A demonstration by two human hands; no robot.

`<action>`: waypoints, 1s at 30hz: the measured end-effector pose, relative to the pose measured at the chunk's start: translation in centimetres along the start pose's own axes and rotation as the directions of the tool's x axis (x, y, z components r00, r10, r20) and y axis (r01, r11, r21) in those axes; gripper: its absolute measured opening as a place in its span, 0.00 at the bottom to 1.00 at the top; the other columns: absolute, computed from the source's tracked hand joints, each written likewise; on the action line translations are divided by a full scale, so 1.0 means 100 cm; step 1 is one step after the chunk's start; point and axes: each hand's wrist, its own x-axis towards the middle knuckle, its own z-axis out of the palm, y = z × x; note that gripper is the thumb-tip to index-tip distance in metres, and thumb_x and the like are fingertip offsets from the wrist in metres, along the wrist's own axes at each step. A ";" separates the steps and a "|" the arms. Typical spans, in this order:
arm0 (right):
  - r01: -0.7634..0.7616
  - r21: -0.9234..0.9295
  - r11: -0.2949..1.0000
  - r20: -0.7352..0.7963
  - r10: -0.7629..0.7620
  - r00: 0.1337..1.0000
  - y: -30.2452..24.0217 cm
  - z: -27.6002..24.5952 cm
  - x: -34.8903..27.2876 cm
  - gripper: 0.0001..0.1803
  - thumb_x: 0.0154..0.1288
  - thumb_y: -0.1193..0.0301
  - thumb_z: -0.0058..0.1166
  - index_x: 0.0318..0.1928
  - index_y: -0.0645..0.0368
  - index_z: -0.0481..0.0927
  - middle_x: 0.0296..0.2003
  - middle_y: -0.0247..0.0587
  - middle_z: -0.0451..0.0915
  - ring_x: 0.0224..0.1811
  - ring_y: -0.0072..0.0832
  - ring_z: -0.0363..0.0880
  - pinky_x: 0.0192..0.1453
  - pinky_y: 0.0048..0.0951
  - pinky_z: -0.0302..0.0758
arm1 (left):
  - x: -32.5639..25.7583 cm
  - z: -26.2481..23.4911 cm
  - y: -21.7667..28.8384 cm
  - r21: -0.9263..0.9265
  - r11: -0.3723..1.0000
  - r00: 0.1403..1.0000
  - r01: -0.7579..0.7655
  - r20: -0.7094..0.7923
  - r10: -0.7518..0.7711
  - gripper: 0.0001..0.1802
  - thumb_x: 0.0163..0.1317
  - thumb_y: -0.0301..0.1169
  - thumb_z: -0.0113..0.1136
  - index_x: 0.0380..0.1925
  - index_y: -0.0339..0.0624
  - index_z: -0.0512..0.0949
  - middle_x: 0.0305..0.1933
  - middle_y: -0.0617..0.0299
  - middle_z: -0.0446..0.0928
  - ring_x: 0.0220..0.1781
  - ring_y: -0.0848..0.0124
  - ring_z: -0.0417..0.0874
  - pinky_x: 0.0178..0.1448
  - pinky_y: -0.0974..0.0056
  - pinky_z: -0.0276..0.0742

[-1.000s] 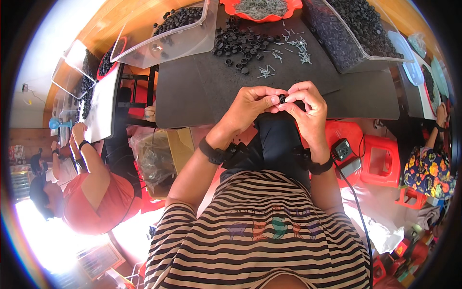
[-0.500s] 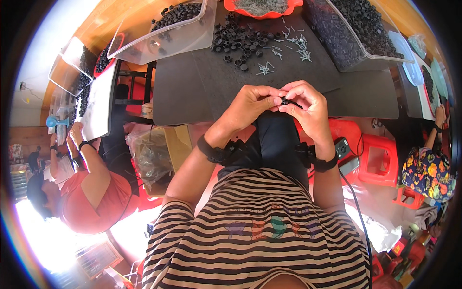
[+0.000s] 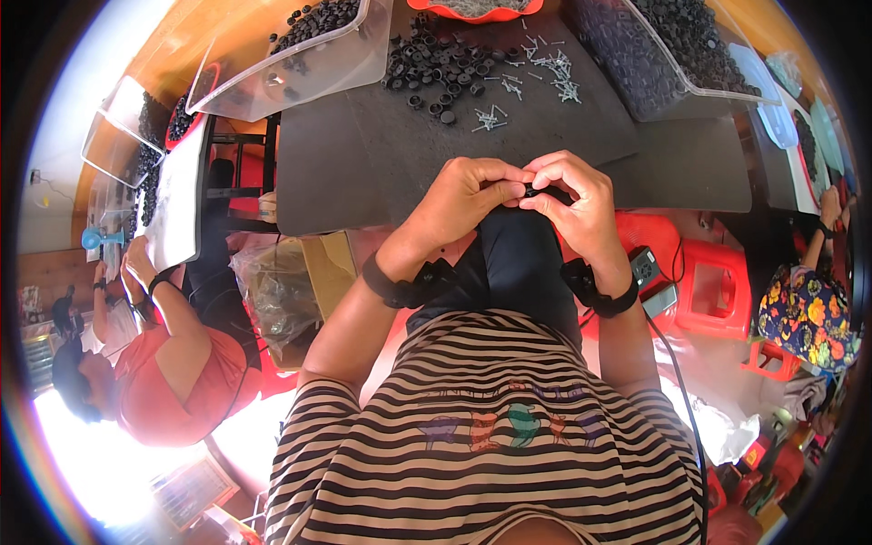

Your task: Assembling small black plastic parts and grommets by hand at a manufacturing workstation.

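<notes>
Over the near edge of the dark table [image 3: 381,173], my two hands meet fingertip to fingertip around a small black plastic part [image 3: 538,192]. My left hand [image 3: 472,195] pinches one end of it between thumb and forefinger. The other end sits in my right hand [image 3: 581,193], whose fingers are bent over it and hide much of its shape. Farther back on the table lies a pile of small round black caps [image 3: 436,73]. Silvery screws [image 3: 490,119] lie loose beside it in small heaps.
A clear bin [image 3: 309,77] of black parts stands back left, another bin [image 3: 649,73] back right. Between them is a red scalloped bowl [image 3: 472,11] of screws. Co-workers sit left [image 3: 186,372] and right [image 3: 808,313]. A red stool [image 3: 718,291] stands near my right arm.
Both hands still pinch the black part together, with slight finger shifts. The whole view has shifted a little, so the table and bins appear slightly higher and more to the left.
</notes>
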 end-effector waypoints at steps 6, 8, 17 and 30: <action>0.018 -0.054 0.998 -0.033 -0.019 0.999 0.003 0.001 -0.002 0.13 0.44 0.80 0.68 0.29 0.62 0.75 0.33 0.43 0.81 0.34 0.32 0.83 0.38 0.28 0.78 | -0.003 0.005 0.006 0.035 0.999 1.000 0.006 -0.021 -0.005 0.10 0.61 0.25 0.61 0.41 0.30 0.82 0.35 0.58 0.84 0.37 0.78 0.81 0.43 0.71 0.78; 0.042 -0.072 0.996 -0.039 -0.045 0.998 0.003 0.002 -0.002 0.14 0.43 0.80 0.69 0.28 0.62 0.75 0.32 0.43 0.81 0.34 0.33 0.82 0.38 0.29 0.77 | -0.002 0.006 0.004 0.004 1.000 1.000 0.000 -0.027 0.000 0.10 0.62 0.25 0.61 0.41 0.30 0.82 0.36 0.58 0.84 0.38 0.78 0.81 0.43 0.71 0.78; 0.090 -0.103 0.991 -0.031 -0.094 0.995 0.000 0.001 0.000 0.14 0.43 0.81 0.69 0.28 0.61 0.74 0.32 0.42 0.81 0.32 0.33 0.81 0.37 0.29 0.77 | -0.002 0.006 0.002 -0.008 1.000 1.000 0.021 -0.021 -0.021 0.10 0.63 0.24 0.59 0.42 0.30 0.81 0.36 0.58 0.84 0.38 0.78 0.81 0.43 0.72 0.78; 0.014 -0.067 0.998 -0.017 -0.015 1.000 -0.001 0.003 0.001 0.18 0.40 0.82 0.69 0.30 0.60 0.72 0.33 0.41 0.78 0.33 0.31 0.79 0.38 0.28 0.76 | -0.008 0.022 0.008 0.232 0.973 0.986 -0.016 -0.158 0.054 0.11 0.66 0.25 0.53 0.46 0.34 0.80 0.30 0.66 0.82 0.25 0.86 0.74 0.27 0.77 0.69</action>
